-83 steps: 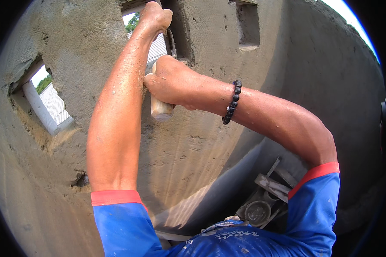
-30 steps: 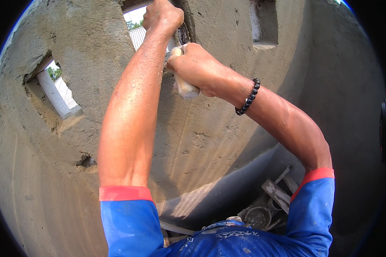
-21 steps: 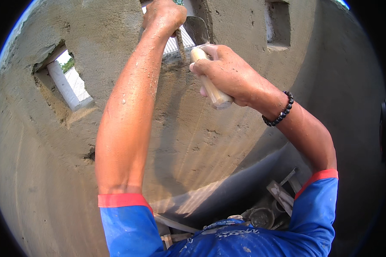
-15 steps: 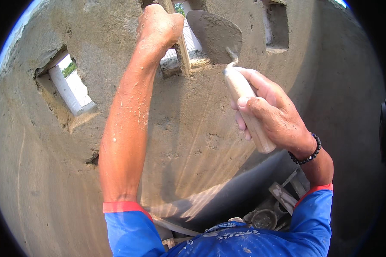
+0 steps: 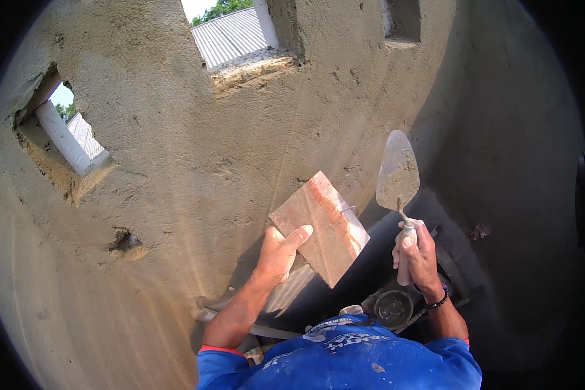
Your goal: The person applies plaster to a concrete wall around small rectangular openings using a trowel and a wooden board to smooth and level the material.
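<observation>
My left hand (image 5: 277, 259) grips a flat rectangular piece of wooden board (image 5: 320, 227) by its lower left edge, thumb on top. Reddish and pale streaks mark the board's right side, and a thin nail-like bit (image 5: 348, 208) sticks out there. In my right hand (image 5: 418, 259) is a trowel (image 5: 398, 174), held by its pale wooden handle with the blade pointing up. Grey mortar is smeared over part of the blade. Both tools hang in front of the rough plastered wall (image 5: 175, 162), below its openings.
Three square openings pierce the wall: one at the left (image 5: 68, 133), one at top centre (image 5: 247, 71) with a corrugated roof beyond, one at upper right (image 5: 400, 39). A small ragged hole (image 5: 126, 241) lies lower left. Below me stands a round container (image 5: 393, 308) among dark clutter.
My left hand has come down from the top centre opening and now holds the board at chest height. My right hand has lowered the trowel, moving it right, away from the opening.
</observation>
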Available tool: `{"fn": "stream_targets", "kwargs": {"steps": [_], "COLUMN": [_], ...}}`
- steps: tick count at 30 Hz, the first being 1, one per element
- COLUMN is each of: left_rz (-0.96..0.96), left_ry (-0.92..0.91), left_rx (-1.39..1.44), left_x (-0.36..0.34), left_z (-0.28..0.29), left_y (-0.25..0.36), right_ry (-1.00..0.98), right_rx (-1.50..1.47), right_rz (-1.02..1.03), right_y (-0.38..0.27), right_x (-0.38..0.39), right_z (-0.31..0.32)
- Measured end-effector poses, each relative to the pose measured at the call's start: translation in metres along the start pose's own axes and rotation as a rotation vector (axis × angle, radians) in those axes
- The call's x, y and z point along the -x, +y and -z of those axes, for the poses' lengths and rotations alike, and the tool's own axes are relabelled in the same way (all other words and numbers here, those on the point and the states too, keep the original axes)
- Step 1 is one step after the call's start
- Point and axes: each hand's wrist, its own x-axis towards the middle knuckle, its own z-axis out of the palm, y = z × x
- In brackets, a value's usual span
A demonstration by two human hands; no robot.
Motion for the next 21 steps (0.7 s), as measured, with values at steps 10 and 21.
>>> {"fn": "stream_targets", "kwargs": {"steps": [10, 21], "left_rz": [0.373, 0.292], "left_ry": [0.135, 0.195], "left_rx": [0.221, 0.068], "left_x": [0.001, -0.006], "left_z": [0.006, 0.018], "left_y": [-0.208, -0.268], "right_ry": [0.488, 0.455], "right_rx": [0.019, 0.038], "right_rz": [-0.079, -0.315], "right_y": [0.01, 0.041], "right_x": [0.045, 0.036], "right_z": [0.0, -0.015]}}
